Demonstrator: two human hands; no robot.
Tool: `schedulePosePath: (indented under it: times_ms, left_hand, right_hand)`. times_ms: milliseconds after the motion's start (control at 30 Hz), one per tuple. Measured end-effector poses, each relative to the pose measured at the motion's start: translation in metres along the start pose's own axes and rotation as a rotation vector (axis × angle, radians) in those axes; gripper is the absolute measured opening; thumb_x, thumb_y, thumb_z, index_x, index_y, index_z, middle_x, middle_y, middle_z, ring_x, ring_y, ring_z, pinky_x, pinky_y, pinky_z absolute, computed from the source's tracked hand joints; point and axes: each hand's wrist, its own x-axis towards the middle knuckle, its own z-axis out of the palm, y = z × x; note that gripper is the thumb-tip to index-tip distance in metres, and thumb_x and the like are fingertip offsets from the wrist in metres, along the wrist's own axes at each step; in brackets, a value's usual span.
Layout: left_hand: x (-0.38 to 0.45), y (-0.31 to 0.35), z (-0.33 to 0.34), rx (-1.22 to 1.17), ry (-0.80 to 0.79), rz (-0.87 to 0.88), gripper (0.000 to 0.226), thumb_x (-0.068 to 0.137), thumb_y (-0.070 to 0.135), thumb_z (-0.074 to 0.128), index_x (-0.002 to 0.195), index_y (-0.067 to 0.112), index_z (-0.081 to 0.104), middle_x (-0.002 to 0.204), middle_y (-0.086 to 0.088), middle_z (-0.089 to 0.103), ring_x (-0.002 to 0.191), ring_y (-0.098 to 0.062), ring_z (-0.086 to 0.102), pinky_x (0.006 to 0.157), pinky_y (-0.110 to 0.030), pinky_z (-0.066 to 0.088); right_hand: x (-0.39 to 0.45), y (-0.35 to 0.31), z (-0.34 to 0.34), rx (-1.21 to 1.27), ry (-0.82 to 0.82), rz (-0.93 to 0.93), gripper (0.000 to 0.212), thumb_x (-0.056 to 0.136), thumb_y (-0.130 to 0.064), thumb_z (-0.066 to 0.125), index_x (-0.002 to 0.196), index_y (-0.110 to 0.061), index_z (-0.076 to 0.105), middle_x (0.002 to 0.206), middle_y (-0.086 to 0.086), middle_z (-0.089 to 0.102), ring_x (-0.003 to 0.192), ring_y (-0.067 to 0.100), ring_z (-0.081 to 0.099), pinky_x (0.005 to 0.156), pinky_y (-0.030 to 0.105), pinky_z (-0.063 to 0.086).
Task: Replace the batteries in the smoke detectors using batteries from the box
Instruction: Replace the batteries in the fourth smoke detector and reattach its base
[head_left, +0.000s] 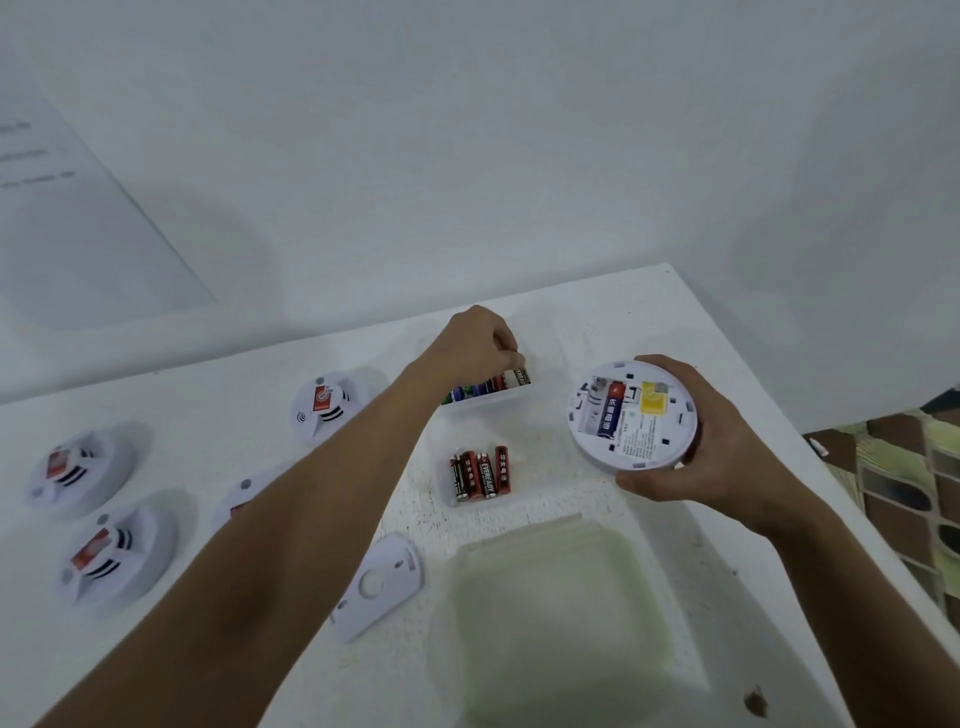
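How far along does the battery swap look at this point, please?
Early. Done: four old batteries lie on the table. In hand: the right hand holds an open detector with one blue battery fitted; the left hand picks from the box. Left: closing this one; four detectors at left look untouched.

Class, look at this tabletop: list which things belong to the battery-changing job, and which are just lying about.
Part of the job:
left hand reaching into the battery box
right hand holding the open smoke detector
loose batteries
waiting smoke detectors
detached cover plate

Lying about:
translucent lid
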Motion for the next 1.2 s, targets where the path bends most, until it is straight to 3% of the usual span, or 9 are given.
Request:
schedulePosePath:
  times_ms: [133, 267, 367, 533, 633, 767, 1000, 1100, 1200]
  left_hand:
    - [0.003, -0.004, 0.008, 0.062, 0.033, 0.011, 0.026, 0.089, 0.022, 0.068, 0.111, 0.007, 0.071, 0.111, -0.007, 0.07, 0.104, -0.019, 0.064, 0.089, -0.027, 0.05]
    - [0.004, -0.007, 0.015, 0.23, 0.069, 0.045, 0.022, 0.091, 0.022, 0.062, 0.104, 0.008, 0.073, 0.106, -0.007, 0.072, 0.099, -0.022, 0.065, 0.084, -0.033, 0.054]
    - [0.003, -0.009, 0.016, 0.303, 0.078, 0.036, 0.024, 0.091, 0.022, 0.06, 0.112, 0.012, 0.069, 0.11, -0.006, 0.068, 0.101, -0.023, 0.063, 0.082, -0.032, 0.052]
    - [-0.035, 0.025, -0.003, -0.04, 0.174, 0.179, 0.024, 0.091, 0.026, 0.061, 0.113, 0.021, 0.067, 0.112, 0.007, 0.065, 0.091, -0.011, 0.061, 0.078, -0.021, 0.046]
    - [-0.071, 0.05, -0.016, -0.262, 0.016, 0.3, 0.02, 0.085, 0.035, 0.071, 0.104, 0.03, 0.064, 0.114, 0.013, 0.061, 0.094, -0.004, 0.063, 0.077, -0.024, 0.052]
    - [-0.094, 0.058, -0.018, -0.143, -0.194, 0.341, 0.032, 0.08, 0.04, 0.076, 0.108, 0.038, 0.061, 0.121, 0.011, 0.054, 0.105, -0.009, 0.058, 0.084, -0.027, 0.052]
    - [-0.104, 0.059, -0.016, -0.067, -0.215, 0.305, 0.039, 0.081, 0.037, 0.075, 0.115, 0.037, 0.056, 0.119, 0.009, 0.052, 0.107, -0.012, 0.055, 0.093, -0.035, 0.05]
    - [-0.107, 0.06, -0.014, -0.037, -0.234, 0.292, 0.044, 0.082, 0.037, 0.074, 0.12, 0.034, 0.053, 0.123, 0.007, 0.048, 0.11, -0.013, 0.052, 0.094, -0.031, 0.047]
    - [-0.108, 0.063, -0.012, -0.035, -0.254, 0.264, 0.045, 0.082, 0.036, 0.075, 0.119, 0.032, 0.051, 0.12, 0.005, 0.044, 0.107, -0.014, 0.052, 0.09, -0.027, 0.044]
  right_hand:
    - [0.002, 0.0, 0.003, 0.011, -0.013, 0.008, 0.091, 0.053, -0.012, 0.088, 0.134, -0.027, 0.047, 0.122, -0.014, 0.061, 0.116, 0.008, 0.058, 0.086, 0.02, 0.054]
    - [0.006, -0.001, 0.005, 0.022, -0.025, 0.007, 0.091, 0.053, -0.014, 0.088, 0.134, -0.026, 0.047, 0.123, -0.013, 0.061, 0.117, 0.01, 0.058, 0.088, 0.022, 0.055]
    - [0.007, -0.002, 0.006, 0.021, -0.023, -0.005, 0.09, 0.054, -0.011, 0.088, 0.134, -0.025, 0.048, 0.122, -0.013, 0.06, 0.117, 0.011, 0.058, 0.088, 0.022, 0.055]
    - [0.007, -0.006, 0.005, 0.001, -0.014, -0.033, 0.092, 0.053, -0.011, 0.088, 0.134, -0.022, 0.047, 0.123, -0.011, 0.06, 0.118, 0.013, 0.058, 0.088, 0.019, 0.053]
    - [0.005, -0.01, 0.005, 0.017, -0.021, -0.049, 0.092, 0.054, -0.008, 0.087, 0.135, -0.021, 0.047, 0.122, -0.01, 0.06, 0.116, 0.013, 0.059, 0.087, 0.02, 0.054]
    - [0.005, -0.016, 0.006, 0.037, -0.041, -0.078, 0.093, 0.055, -0.005, 0.087, 0.136, -0.019, 0.045, 0.122, -0.008, 0.06, 0.114, 0.014, 0.06, 0.085, 0.022, 0.055]
    - [0.004, -0.018, 0.013, -0.015, -0.027, -0.118, 0.089, 0.054, -0.011, 0.088, 0.131, -0.024, 0.046, 0.119, -0.01, 0.06, 0.113, 0.014, 0.06, 0.086, 0.017, 0.053]
    - [0.004, -0.019, 0.015, -0.035, -0.012, -0.123, 0.086, 0.05, -0.024, 0.085, 0.128, -0.026, 0.049, 0.115, -0.011, 0.061, 0.109, 0.016, 0.062, 0.085, 0.022, 0.056]
    - [0.005, -0.016, 0.016, -0.043, -0.015, -0.11, 0.086, 0.048, -0.019, 0.086, 0.127, -0.023, 0.052, 0.113, -0.01, 0.063, 0.106, 0.017, 0.063, 0.084, 0.026, 0.057]
